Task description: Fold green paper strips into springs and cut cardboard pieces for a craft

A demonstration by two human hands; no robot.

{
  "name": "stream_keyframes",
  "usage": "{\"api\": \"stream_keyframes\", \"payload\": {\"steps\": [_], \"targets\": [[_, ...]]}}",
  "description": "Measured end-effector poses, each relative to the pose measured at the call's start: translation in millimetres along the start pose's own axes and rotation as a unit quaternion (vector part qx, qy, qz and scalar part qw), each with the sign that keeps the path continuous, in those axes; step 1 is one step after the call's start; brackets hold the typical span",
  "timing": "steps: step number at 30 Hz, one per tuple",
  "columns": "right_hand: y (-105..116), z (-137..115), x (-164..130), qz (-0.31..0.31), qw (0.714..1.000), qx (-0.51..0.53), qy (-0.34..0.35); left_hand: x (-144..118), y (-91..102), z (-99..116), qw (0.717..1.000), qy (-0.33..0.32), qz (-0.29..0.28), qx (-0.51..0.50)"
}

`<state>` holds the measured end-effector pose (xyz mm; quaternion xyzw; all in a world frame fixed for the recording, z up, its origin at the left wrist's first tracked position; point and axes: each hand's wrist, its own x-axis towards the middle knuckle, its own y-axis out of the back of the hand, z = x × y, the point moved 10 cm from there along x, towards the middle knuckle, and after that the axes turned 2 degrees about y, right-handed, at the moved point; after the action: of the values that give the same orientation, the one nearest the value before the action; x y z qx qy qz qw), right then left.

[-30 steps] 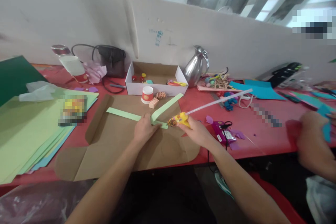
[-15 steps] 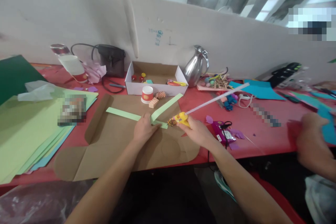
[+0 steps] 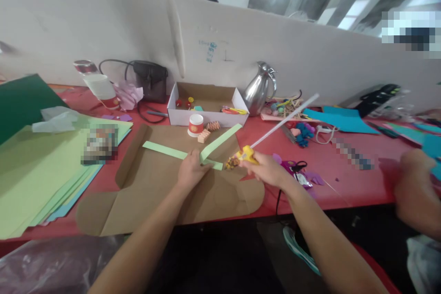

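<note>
Left hand (image 3: 190, 171) is pressing flat, fingers closed down, on the fold of a light green paper strip (image 3: 165, 150) lying on the brown cardboard sheet (image 3: 151, 188) at the near middle of the red table (image 3: 344, 179); right hand (image 3: 268, 170) is gripping, fist closed, a yellow glue gun (image 3: 245, 155) just right of the fold; its nozzle is pointing left toward the strip's end, while the white glue stick (image 3: 285, 119) is projecting far and right, giving a long axis running near-left to far-right; judged good practice is keeping the fold pinned, the nozzle low and the fingers clear of the tip; the strip's arms are spreading left and far-right; a co-worker's hand (image 3: 413, 179) is working at far right.
</note>
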<state>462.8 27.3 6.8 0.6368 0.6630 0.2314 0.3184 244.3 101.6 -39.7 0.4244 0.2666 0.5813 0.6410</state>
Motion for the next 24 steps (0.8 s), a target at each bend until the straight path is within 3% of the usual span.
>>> {"api": "stream_keyframes", "payload": {"steps": [5, 9, 12, 15, 18, 19, 21, 23, 24], "targets": [[22.7, 39.6, 40.2, 0.052, 0.992, 0.069, -0.098, -0.3, 1.1, -2.6, 0.999, -0.001, 0.015, -0.039], [32.0, 61.5, 78.1, 0.084, 0.988, -0.010, -0.131, -0.9, 4.8, -9.2, 0.997, 0.019, 0.030, -0.064], [38.1, 64.4, 93.3, 0.104, 0.982, -0.094, -0.129, -2.5, 8.0, -10.6, 0.996, 0.026, 0.034, -0.083], [44.9, 50.1, 91.4, 0.144, 0.970, -0.168, -0.100, -3.7, 8.7, -10.2, 0.994, 0.029, 0.032, -0.099], [39.2, 16.6, 75.7, 0.179, 0.960, -0.212, -0.048, -4.5, 7.6, -10.2, 0.993, 0.033, 0.028, -0.111], [30.5, 1.1, 69.9, 0.175, 0.960, -0.218, -0.017, -4.8, 7.4, -9.9, 0.992, 0.032, 0.027, -0.115], [-4.8, -35.1, 59.9, 0.103, 0.968, -0.210, 0.088, -5.9, 8.0, -8.5, 0.992, 0.027, 0.028, -0.123], [-42.1, -60.8, 49.0, 0.020, 0.968, -0.194, 0.158, -7.2, 9.4, -7.1, 0.991, 0.023, 0.030, -0.130], [-53.6, -69.2, 45.2, 0.009, 0.962, -0.207, 0.176, -7.8, 10.3, -6.7, 0.990, 0.022, 0.031, -0.134]]}}
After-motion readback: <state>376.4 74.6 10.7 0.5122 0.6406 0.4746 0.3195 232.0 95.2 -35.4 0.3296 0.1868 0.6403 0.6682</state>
